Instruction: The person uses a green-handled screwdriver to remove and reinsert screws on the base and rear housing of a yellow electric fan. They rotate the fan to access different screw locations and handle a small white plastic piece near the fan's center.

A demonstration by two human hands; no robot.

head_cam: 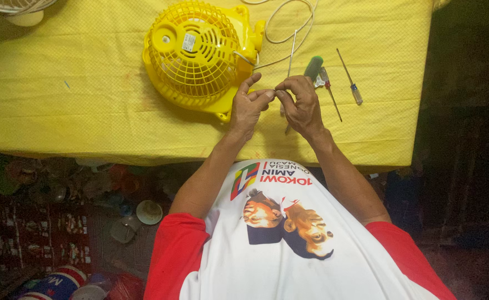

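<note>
Yellow fan housing (197, 53) lies at eleven o'clock from my left hand (248, 105), nearer than my right hand (301, 103); both hands' fingertips pinch together on something too small to tell.

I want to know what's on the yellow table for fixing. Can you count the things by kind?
Yellow fan housing: 1
Screwdrivers: 3 (green handle, red handle, clear handle with blue)
White cord: 1
Total: 5
The left hand and right hand pinch something too small to tell.
</note>
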